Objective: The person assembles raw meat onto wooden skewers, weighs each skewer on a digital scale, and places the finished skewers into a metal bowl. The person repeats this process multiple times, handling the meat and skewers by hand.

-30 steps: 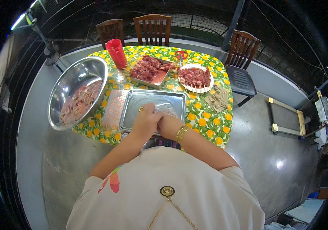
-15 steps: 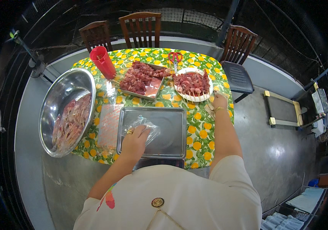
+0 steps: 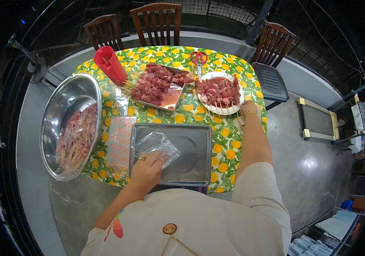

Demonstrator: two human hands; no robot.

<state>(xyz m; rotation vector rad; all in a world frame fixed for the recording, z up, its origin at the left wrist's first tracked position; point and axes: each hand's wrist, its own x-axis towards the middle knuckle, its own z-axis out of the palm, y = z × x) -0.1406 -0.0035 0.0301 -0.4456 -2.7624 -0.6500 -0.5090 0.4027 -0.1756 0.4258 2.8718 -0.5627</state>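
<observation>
Since the earlier frame, right hand (image 3: 248,107) has dropped beside the white plate (image 3: 219,90) of skewered meat, its grip hidden. Left hand (image 3: 147,167) lies flat, pinning a clear plastic bag (image 3: 154,145) in the steel tray (image 3: 199,147) on the bench: light, limp, slippery; best pinched at an edge.

Only 1 view was there — a fisheye camera on the person's head, looking almost straight down from above the shoulders. It faced the table (image 3: 229,141) and the chairs (image 3: 157,21) beyond, close enough that the person's chest filled the lower edge. Straight lines bent toward the dark rim — floor showed on both sides.
</observation>
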